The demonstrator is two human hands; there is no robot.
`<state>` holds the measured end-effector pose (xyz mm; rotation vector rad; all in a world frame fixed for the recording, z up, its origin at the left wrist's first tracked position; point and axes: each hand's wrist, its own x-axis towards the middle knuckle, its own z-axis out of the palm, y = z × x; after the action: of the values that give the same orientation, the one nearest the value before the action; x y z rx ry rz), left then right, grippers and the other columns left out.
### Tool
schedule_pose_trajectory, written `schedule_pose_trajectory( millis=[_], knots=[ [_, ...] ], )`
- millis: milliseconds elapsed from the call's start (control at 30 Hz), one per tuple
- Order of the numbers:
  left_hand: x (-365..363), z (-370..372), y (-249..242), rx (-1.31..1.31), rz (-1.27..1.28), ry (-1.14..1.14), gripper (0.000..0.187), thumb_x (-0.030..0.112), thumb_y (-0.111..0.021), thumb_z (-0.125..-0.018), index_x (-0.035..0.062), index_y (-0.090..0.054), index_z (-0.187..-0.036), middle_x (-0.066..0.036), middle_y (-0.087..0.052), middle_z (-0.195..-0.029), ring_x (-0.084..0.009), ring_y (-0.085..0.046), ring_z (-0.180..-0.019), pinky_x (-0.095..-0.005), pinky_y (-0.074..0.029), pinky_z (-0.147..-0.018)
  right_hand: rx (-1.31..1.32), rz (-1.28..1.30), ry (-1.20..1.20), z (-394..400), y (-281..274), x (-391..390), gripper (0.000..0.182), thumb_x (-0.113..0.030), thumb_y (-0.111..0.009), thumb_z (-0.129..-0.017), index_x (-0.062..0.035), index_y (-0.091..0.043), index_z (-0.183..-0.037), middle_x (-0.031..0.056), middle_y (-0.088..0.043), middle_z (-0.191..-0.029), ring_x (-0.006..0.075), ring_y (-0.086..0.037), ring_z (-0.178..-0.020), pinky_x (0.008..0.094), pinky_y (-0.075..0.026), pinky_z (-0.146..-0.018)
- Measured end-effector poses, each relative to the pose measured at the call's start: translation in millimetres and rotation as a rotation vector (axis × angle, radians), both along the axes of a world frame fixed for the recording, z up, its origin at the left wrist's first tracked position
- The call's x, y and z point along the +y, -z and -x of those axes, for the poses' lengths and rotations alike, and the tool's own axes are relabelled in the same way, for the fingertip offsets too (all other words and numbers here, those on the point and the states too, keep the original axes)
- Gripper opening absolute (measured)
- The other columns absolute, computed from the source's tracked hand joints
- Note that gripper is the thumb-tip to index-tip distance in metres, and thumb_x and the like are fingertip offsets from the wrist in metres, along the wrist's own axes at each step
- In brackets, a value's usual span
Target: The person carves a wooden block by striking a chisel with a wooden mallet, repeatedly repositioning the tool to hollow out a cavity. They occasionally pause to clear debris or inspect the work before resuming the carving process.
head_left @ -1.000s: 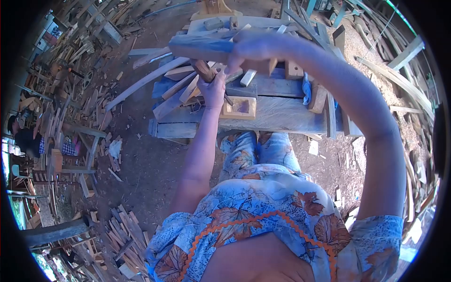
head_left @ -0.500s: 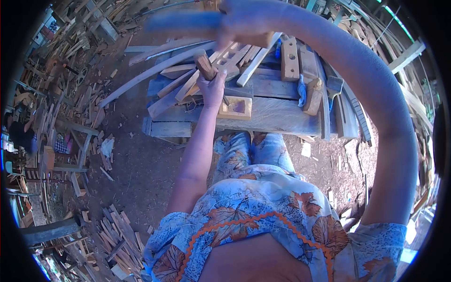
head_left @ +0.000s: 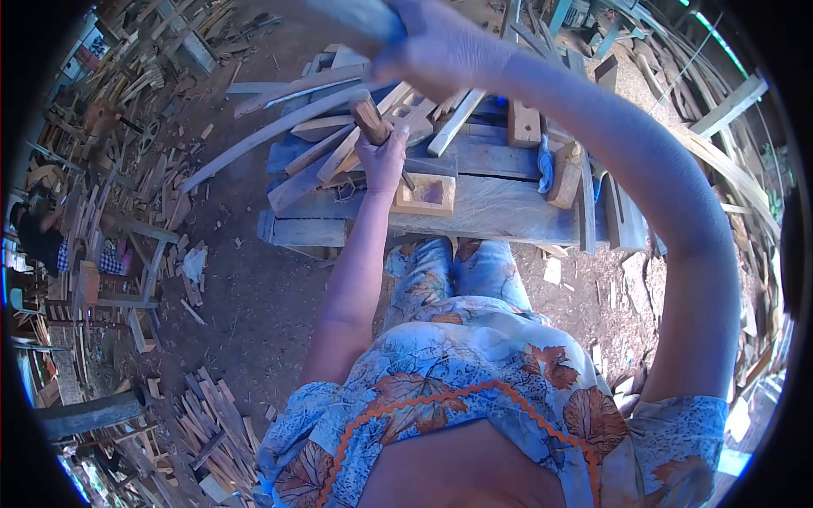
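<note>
My left hand (head_left: 385, 161) is wrapped around the thick wooden handle of a chisel (head_left: 368, 117). Its blade slants down to a small pale wooden block (head_left: 434, 196) with a hollow cut in its top. The block lies near the front edge of the workbench (head_left: 517, 212). Raised high over the bench, my right hand (head_left: 445, 52) grips a thick wooden mallet (head_left: 351, 21), blurred and partly beyond the top edge of the view. The mallet is apart from the chisel handle.
Long wood strips (head_left: 279, 144) jut off the bench's left side. On the right lie a blue-handled tool (head_left: 544, 168), a wooden block (head_left: 566, 175) and upright boards (head_left: 622, 216). Scrap wood (head_left: 216, 423) is heaped on the dirt floor. Another person (head_left: 38, 237) is at the far left.
My right hand and the mallet have shifted, and the mallet now tilts up toward the top left. The left hand, chisel and hollowed block have stayed in place.
</note>
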<state>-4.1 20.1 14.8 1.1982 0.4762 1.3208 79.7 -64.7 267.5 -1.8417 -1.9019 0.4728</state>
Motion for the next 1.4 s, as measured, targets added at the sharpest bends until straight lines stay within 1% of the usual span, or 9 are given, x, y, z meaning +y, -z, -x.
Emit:
schedule_pose_trajectory(
  millis=[233,333,433,567,667,967,1033,1233,1400],
  knots=[
    [-2,0,1,-0.001,0.011,0.019,0.021,0.0,-0.067,-0.078,0.0077,-0.048,-0.074,0.003,-0.049,-0.055,-0.0055,-0.046,-0.041,-0.0204,-0.036,-0.039,-0.501,0.177,-0.001,-9,-7,-2,0.059,-0.036,-0.075,-0.064,0.0062,-0.06,-0.102,0.0186,-0.065,-0.088,0.0274,-0.065,-0.077,0.0323,-0.05,-0.071],
    [-3,-1,-1,0.001,0.008,0.011,0.021,0.0,-0.067,-0.078,0.0077,-0.048,-0.074,0.003,-0.049,-0.055,-0.0054,-0.046,-0.042,-0.0206,-0.037,-0.04,0.065,-0.11,0.108,-16,10,0,0.065,-0.037,-0.075,-0.062,0.0057,-0.058,-0.108,0.019,-0.065,-0.09,0.0297,-0.064,-0.085,0.0364,-0.049,-0.078],
    [-4,-3,-4,0.018,-0.013,0.021,0.02,0.002,-0.067,-0.078,0.0079,-0.048,-0.075,0.002,-0.048,-0.056,-0.0058,-0.045,-0.041,-0.0207,-0.036,-0.039,-0.384,0.139,0.019,-19,24,-18,0.066,-0.037,-0.075,-0.062,0.0045,-0.057,-0.11,0.0197,-0.064,-0.092,0.0304,-0.064,-0.089,0.0366,-0.049,-0.08],
    [-5,-6,-2,0.044,-0.069,0.027,0.02,0.004,-0.067,-0.08,0.0079,-0.048,-0.076,0.001,-0.048,-0.055,-0.0058,-0.044,-0.04,-0.02,-0.034,-0.037,-0.415,0.196,0.105,-25,12,-20,0.068,-0.036,-0.075,-0.061,0.003,-0.055,-0.113,0.0203,-0.064,-0.094,0.0327,-0.063,-0.093,0.0386,-0.048,-0.084],
    [-4,-6,-1,0.059,-0.058,0.024,0.02,0.005,-0.067,-0.08,0.0076,-0.048,-0.076,0.0,-0.049,-0.057,-0.0049,-0.044,-0.041,-0.0194,-0.034,-0.037,0.062,0.042,0.193,-26,14,-28,0.068,-0.035,-0.076,-0.059,0.0033,-0.055,-0.11,0.0202,-0.064,-0.092,0.0336,-0.062,-0.092,0.039,-0.047,-0.084],
    [-11,-8,-7,0.081,0.006,0.012,0.017,0.003,-0.067,-0.08,0.0068,-0.05,-0.081,0.003,-0.049,-0.061,-0.0037,-0.046,-0.046,-0.0194,-0.036,-0.041,-0.046,0.001,0.131,-64,65,-67,0.061,-0.028,-0.078,-0.06,0.0032,-0.053,-0.107,0.0212,-0.063,-0.086,0.0344,-0.063,-0.081,0.0388,-0.048,-0.074],
    [-14,-7,-5,0.101,0.008,-0.007,0.018,0.003,-0.066,-0.081,0.0072,-0.048,-0.078,0.002,-0.048,-0.057,-0.0041,-0.044,-0.042,-0.0188,-0.033,-0.038,0.428,0.16,0.452,-73,97,-81,0.062,-0.031,-0.08,-0.058,0.0019,-0.056,-0.104,0.0201,-0.063,-0.085,0.0342,-0.063,-0.081,0.0392,-0.048,-0.076],
    [-25,-11,-10,0.152,-0.068,0.066,0.019,0.003,-0.069,-0.079,0.008,-0.051,-0.076,0.006,-0.05,-0.066,-0.0027,-0.047,-0.056,-0.0203,-0.039,-0.052,-0.007,0.16,0.774,-98,247,-118,0.072,-0.043,-0.082,-0.057,0.0004,-0.056,-0.108,0.02,-0.059,-0.101,0.0358,-0.06,-0.096,0.0414,-0.047,-0.085],
    [-26,-18,-6,0.203,-0.117,0.056,0.016,0.002,-0.069,-0.079,0.0078,-0.055,-0.081,0.007,-0.051,-0.071,-0.0027,-0.047,-0.064,-0.0209,-0.041,-0.059,-0.091,0.121,0.795,-86,288,-133,0.068,-0.043,-0.08,-0.059,-0.0023,-0.055,-0.107,0.0141,-0.046,-0.115,0.0322,-0.046,-0.113,0.0436,-0.041,-0.093]
  ],
)
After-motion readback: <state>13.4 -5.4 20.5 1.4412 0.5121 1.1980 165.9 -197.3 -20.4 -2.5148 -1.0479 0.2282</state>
